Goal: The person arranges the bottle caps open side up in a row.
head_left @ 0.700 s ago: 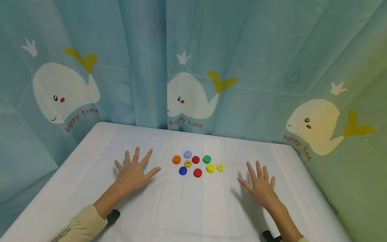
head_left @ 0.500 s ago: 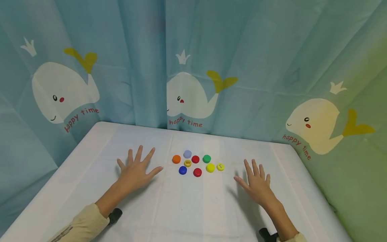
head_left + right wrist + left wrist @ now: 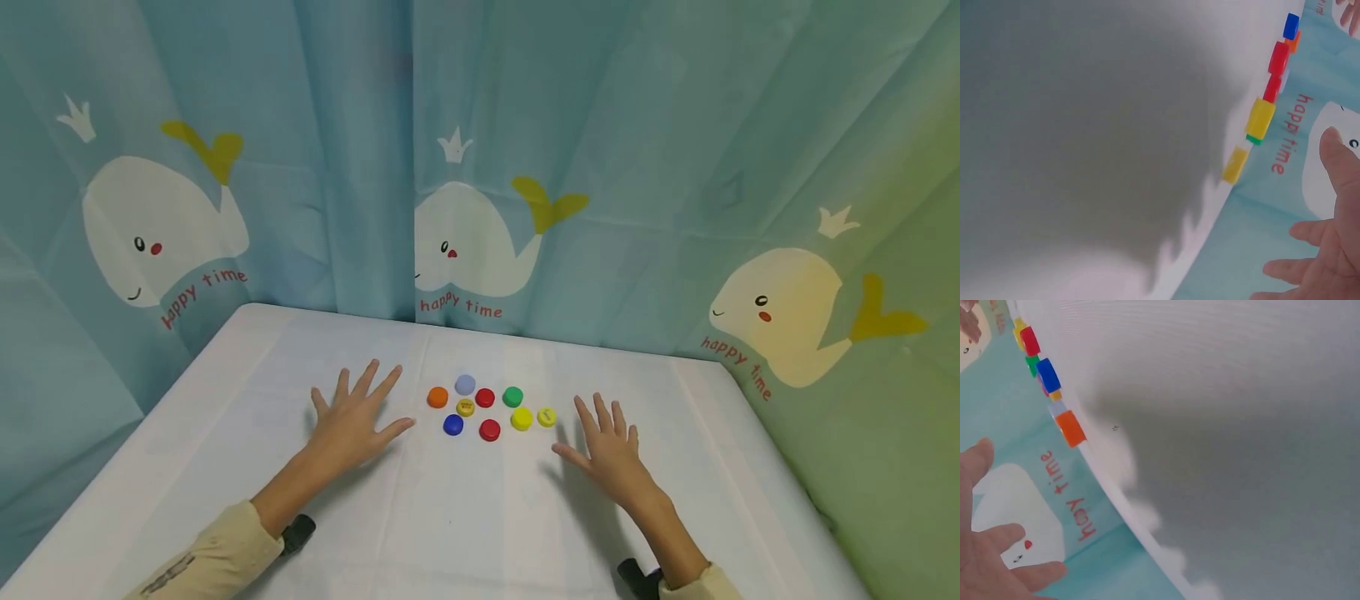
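Note:
Several coloured bottle caps lie in a loose group on the white table. An orange cap (image 3: 438, 397) and a blue cap (image 3: 453, 425) are at the left of the group, nearest my left hand (image 3: 348, 427). That hand hovers over the table with its fingers spread and holds nothing. A pale purple cap (image 3: 465, 384), two red caps and a green cap (image 3: 513, 397) fill the middle, around a small gold cap (image 3: 466, 407). Two yellow caps are at the right, one a plain yellow cap (image 3: 522, 418). My right hand (image 3: 611, 458) hovers right of them, fingers spread, holding nothing.
A white cloth covers the table (image 3: 465, 533). Behind it and along its sides hangs a blue-green curtain (image 3: 637, 150) printed with whales. Dark devices, such as the left wrist's device (image 3: 298, 533), sit at both wrists below beige sleeves.
Both hands have moved inward toward the caps, the right hand farther to the left than the left hand has moved right. The caps have stayed in place.

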Tool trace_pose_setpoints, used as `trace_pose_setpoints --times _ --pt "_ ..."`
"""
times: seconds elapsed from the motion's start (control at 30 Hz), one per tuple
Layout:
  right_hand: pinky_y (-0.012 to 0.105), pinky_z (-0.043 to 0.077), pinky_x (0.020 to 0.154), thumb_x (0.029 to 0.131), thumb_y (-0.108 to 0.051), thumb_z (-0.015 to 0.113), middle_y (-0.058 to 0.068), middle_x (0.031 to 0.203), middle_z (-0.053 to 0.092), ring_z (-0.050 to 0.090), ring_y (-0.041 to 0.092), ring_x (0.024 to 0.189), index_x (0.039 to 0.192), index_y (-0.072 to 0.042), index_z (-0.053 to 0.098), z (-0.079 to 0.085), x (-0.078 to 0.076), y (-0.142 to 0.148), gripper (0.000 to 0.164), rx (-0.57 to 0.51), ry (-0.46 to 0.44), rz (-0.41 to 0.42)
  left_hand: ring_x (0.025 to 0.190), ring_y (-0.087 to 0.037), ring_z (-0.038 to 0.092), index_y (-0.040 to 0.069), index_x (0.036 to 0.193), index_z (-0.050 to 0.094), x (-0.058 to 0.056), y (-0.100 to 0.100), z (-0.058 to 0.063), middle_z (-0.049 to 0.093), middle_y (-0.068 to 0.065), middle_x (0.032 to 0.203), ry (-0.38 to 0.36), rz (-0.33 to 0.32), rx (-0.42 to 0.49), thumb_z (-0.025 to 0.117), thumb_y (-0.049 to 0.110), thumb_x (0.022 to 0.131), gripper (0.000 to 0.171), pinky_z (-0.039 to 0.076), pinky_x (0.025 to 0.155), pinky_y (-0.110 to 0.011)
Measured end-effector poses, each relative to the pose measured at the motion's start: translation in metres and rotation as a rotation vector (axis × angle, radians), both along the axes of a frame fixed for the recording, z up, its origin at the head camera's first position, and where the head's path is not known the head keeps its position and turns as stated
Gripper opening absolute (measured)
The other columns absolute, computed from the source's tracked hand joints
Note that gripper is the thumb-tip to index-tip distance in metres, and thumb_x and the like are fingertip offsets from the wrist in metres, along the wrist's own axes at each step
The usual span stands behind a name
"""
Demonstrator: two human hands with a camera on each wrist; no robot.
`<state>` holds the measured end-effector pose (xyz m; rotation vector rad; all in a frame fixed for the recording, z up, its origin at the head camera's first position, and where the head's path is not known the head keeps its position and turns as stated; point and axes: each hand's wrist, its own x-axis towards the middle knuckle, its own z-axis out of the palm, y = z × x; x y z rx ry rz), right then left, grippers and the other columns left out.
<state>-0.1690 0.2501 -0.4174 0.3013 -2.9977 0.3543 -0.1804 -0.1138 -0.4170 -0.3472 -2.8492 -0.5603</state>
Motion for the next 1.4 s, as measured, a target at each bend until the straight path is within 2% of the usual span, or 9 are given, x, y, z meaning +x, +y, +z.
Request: trace_pose_setpoints --times 0.13,0.37,0.5,0.7,0.87,1.17,1.4 --pt "0.071 0.016 0.097 0.086 -0.049 0.062 0.029 0.146 0.025 0.016 0.051 0.133 0.144 -0.002 0.034 0.002 -0.002 -0.008 0.080 -0.030 -0.007 0.017 0.126 -0.059 0.023 0.018 0.145 0.038 0.000 0.002 0.000 0.029 -0.022 0.147 0.007 -0.006 0.003 0.065 0.053 0.082 0.077 0.008 0.087 -0.080" --pt "0.071 0.018 0.096 0.086 -0.045 0.065 0.028 0.145 0.029 0.018 0.053 0.131 0.144 -0.004 0.035 0.006 -0.006 -0.021 0.077 -0.012 -0.007 0.044 0.124 -0.055 0.031 0.014 0.143 0.041 -0.002 0.009 0.000 0.033 -0.023 0.145 0.027 -0.035 0.027 0.068 0.046 0.082 0.075 0.015 0.086 -0.080" --pt "0.071 0.020 0.096 0.085 -0.041 0.066 0.028 0.143 0.032 0.021 0.052 0.131 0.143 -0.004 0.037 0.007 -0.008 -0.027 0.075 -0.019 0.004 0.056 0.125 -0.055 0.031 0.013 0.143 0.042 -0.004 0.012 0.002 0.033 -0.024 0.145 0.041 -0.046 0.036 0.070 0.044 0.081 0.074 0.017 0.086 -0.080" --pt "0.066 0.034 0.091 0.086 -0.038 0.067 0.027 0.136 0.040 0.037 0.048 0.123 0.142 -0.004 0.038 0.005 -0.010 -0.037 0.073 -0.034 -0.020 0.076 0.126 -0.054 0.030 0.012 0.141 0.044 -0.003 0.015 0.002 0.034 -0.023 0.144 0.023 -0.059 0.026 0.074 0.042 0.079 0.076 0.019 0.086 -0.079" --pt "0.062 0.038 0.090 0.085 -0.038 0.068 0.024 0.135 0.043 0.039 0.043 0.122 0.141 -0.007 0.040 0.005 -0.012 -0.045 0.070 -0.022 -0.013 0.071 0.124 -0.055 0.031 0.012 0.141 0.045 -0.003 0.019 0.004 0.036 -0.023 0.143 0.033 -0.074 0.020 0.076 0.041 0.076 0.077 0.022 0.087 -0.077" --pt "0.055 0.042 0.091 0.085 -0.039 0.068 0.020 0.136 0.044 0.041 0.038 0.123 0.139 -0.009 0.044 0.006 -0.018 -0.063 0.066 -0.035 -0.016 0.102 0.126 -0.054 0.029 0.009 0.141 0.043 -0.006 0.027 0.004 0.034 -0.026 0.143 -0.035 -0.098 0.038 0.076 0.035 0.078 0.076 0.031 0.094 -0.066" --pt "0.044 0.048 0.086 0.086 -0.035 0.068 0.016 0.133 0.047 0.046 0.033 0.120 0.136 -0.008 0.048 0.007 -0.022 -0.077 0.060 -0.100 -0.026 0.140 0.126 -0.053 0.031 0.010 0.141 0.043 -0.007 0.030 0.001 0.036 -0.025 0.142 -0.035 -0.097 0.036 0.076 0.037 0.079 0.076 0.034 0.092 -0.064"
